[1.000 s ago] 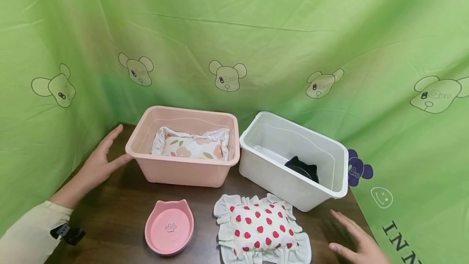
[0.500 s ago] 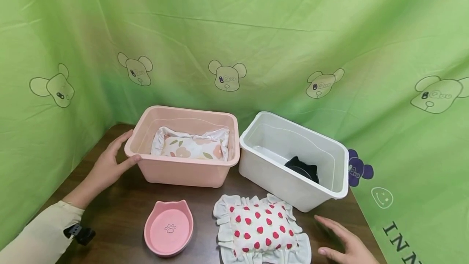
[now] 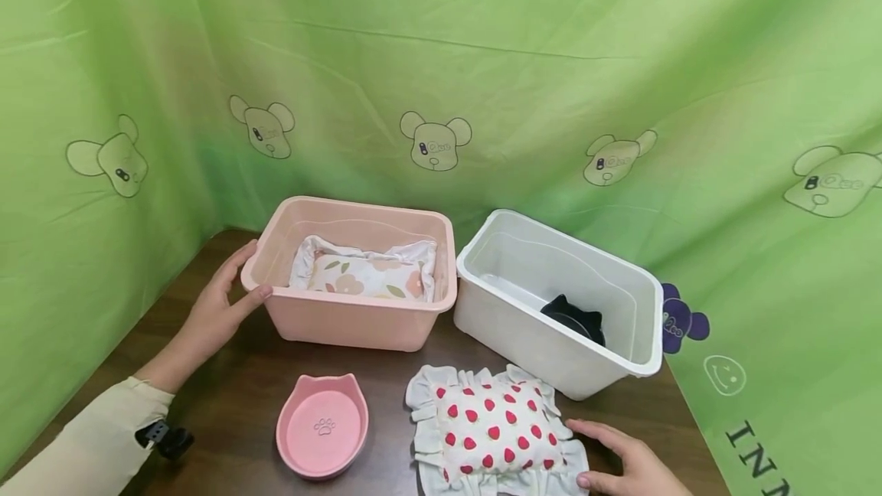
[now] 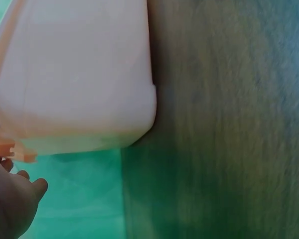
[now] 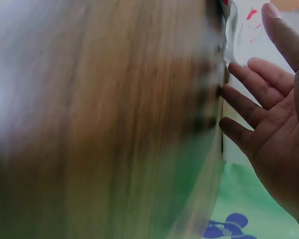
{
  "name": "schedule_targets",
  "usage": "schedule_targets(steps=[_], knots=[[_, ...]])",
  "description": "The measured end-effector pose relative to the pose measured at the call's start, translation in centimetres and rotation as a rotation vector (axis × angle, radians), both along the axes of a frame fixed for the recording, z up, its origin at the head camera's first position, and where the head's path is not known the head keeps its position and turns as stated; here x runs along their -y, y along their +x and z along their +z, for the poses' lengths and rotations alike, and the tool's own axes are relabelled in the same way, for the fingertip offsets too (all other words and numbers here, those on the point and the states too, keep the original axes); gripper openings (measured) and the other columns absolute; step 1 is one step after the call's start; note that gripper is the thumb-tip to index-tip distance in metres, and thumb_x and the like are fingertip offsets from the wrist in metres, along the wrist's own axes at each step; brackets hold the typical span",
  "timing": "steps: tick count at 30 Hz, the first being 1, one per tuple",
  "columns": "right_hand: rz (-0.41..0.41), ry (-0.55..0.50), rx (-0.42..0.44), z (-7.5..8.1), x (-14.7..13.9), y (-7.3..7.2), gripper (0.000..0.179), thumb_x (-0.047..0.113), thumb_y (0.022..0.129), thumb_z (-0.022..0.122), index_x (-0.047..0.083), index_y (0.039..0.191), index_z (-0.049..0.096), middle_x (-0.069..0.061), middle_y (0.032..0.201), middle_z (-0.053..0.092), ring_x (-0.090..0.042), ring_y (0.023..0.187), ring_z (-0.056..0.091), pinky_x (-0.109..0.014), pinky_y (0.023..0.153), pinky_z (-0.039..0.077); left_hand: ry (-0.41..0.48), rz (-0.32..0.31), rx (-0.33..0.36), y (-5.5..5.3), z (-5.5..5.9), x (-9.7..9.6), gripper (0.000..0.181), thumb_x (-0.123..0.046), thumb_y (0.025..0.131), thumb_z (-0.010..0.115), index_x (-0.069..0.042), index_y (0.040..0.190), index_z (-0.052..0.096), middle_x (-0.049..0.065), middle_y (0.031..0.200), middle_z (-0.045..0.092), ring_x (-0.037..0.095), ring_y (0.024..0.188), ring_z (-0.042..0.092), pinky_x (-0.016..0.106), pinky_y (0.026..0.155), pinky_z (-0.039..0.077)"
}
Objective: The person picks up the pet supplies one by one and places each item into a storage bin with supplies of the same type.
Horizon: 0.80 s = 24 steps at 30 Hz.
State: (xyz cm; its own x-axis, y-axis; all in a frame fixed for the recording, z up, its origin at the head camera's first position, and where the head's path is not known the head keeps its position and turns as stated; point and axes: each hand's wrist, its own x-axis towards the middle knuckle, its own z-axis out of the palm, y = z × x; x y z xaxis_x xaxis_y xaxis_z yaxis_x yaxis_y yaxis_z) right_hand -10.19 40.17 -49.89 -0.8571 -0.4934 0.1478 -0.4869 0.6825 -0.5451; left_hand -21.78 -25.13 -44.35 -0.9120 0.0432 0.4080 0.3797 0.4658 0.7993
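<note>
My left hand (image 3: 215, 312) is at the left front corner of a pink plastic bin (image 3: 351, 324), its thumb touching the front rim and its straight fingers along the left side. In the left wrist view, fingertips show beside the bin's (image 4: 84, 74) rim. Inside that bin lies a small floral pillow (image 3: 365, 274) with a white ruffle. My right hand (image 3: 630, 461) reaches the right edge of a ruffled strawberry-print pillow (image 3: 492, 427), fingers extended and thumb at the ruffle. The right wrist view shows those fingers (image 5: 261, 89) spread, holding nothing.
Right of the pink bin stands a white bin (image 3: 537, 335) with a black cat-eared bowl (image 3: 575, 320) in it. A pink cat-eared bowl (image 3: 322, 427) sits on the brown table (image 3: 227, 419). Green cloth (image 3: 441, 37) hangs behind and at both sides.
My left hand has moved right, from beside the pink bin to its corner. The right hand has moved left to the strawberry pillow's edge. Bins, bowls and pillows keep their places.
</note>
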Motion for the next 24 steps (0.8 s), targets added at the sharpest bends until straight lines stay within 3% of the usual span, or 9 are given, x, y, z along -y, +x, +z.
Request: schedule_targets(steps=[4,11,13,18,24], knots=[[0.003,0.033,-0.047,0.0,0.8,-0.3,0.064,0.034,0.079,0.088,0.018,0.137,0.065,0.008,0.132,0.067,0.009,0.121,0.053,-0.008,0.095,0.043,0.096,-0.046,-0.032,-0.1,-0.4,-0.5,0.07,-0.006,0.099,0.066,-0.006,0.16,0.031,0.016,0.167,0.028,-0.006,0.138,0.035,0.003,0.104,0.031],[-0.092,0.114,0.064,0.9,2.8,-1.0,0.057,0.045,0.081,0.084,0.021,0.13,0.069,-0.003,0.127,0.07,-0.001,0.116,0.06,-0.025,0.091,0.054,0.167,-0.048,-0.03,0.2,-0.6,-0.9,0.068,-0.004,0.1,0.064,-0.004,0.159,0.031,0.017,0.167,0.026,-0.007,0.139,0.034,0.003,0.106,0.03],[-0.105,0.112,0.056,0.9,3.4,-1.1,0.055,0.044,0.08,0.085,0.018,0.126,0.071,-0.005,0.123,0.072,-0.003,0.113,0.062,-0.027,0.09,0.056,0.171,-0.048,-0.021,0.3,-0.6,-1.0,0.068,-0.004,0.1,0.063,-0.005,0.16,0.031,0.016,0.168,0.026,-0.007,0.139,0.034,0.003,0.106,0.03],[-0.129,0.068,-0.004,0.5,4.4,-1.2,0.04,0.038,0.079,0.087,0.018,0.112,0.076,0.004,0.108,0.074,-0.003,0.1,0.065,-0.026,0.084,0.057,0.176,-0.049,-0.01,0.3,-0.5,-1.0,0.067,-0.005,0.1,0.064,-0.004,0.159,0.032,0.015,0.168,0.027,-0.005,0.14,0.035,0.004,0.107,0.03],[-0.226,-0.024,0.039,0.6,5.4,-1.1,0.019,0.025,0.082,0.087,0.021,0.097,0.076,0.015,0.093,0.073,0.001,0.086,0.063,-0.026,0.076,0.055,0.183,-0.05,-0.006,0.3,-0.6,-1.0,0.067,-0.005,0.1,0.063,-0.003,0.159,0.03,0.015,0.168,0.026,0.002,0.143,0.035,0.004,0.108,0.03]])
